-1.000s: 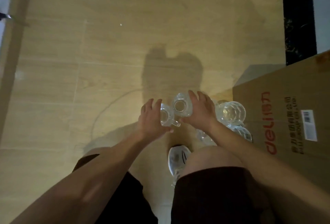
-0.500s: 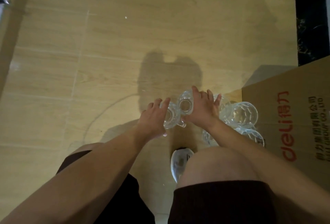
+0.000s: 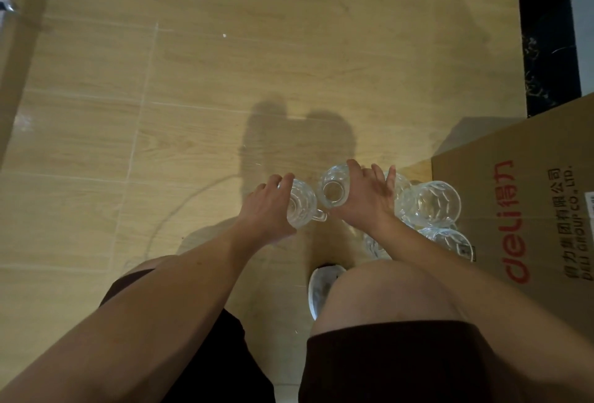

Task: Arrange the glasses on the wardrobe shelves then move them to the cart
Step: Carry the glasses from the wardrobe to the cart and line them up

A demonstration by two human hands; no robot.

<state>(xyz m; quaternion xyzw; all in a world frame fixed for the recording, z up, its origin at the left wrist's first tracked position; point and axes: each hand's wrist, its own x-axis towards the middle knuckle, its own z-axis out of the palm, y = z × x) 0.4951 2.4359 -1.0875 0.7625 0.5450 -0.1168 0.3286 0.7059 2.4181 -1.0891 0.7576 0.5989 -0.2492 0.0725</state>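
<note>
Clear glass is slippery and these mugs are faceted, so the grip matters most in this step. The left hand (image 3: 268, 209) is wrapped round a handled mug (image 3: 300, 206), fingers over its far side and thumb underneath, the handle pointing toward the person. The right hand (image 3: 363, 200) holds a second mug (image 3: 334, 189) between thumb and forefinger, with the other fingers spread over the glasses behind it. The two held mugs sit just beside each other, close enough that they may be touching. More glasses (image 3: 429, 205) stand on the wooden floor (image 3: 193, 97) against a cardboard box (image 3: 514, 209), and one or two others lie partly hidden under the right forearm. No wardrobe shelf or cart is in view, so this looks like an early pickup. To do it well, I would draw the two mugs apart before lifting so that they do not knock, keep them upright, and lift the right one straight up so that the spread fingers do not tip the cluster. A white shoe (image 3: 321, 287) sits near the glasses, so stepping away calls for care.
</note>
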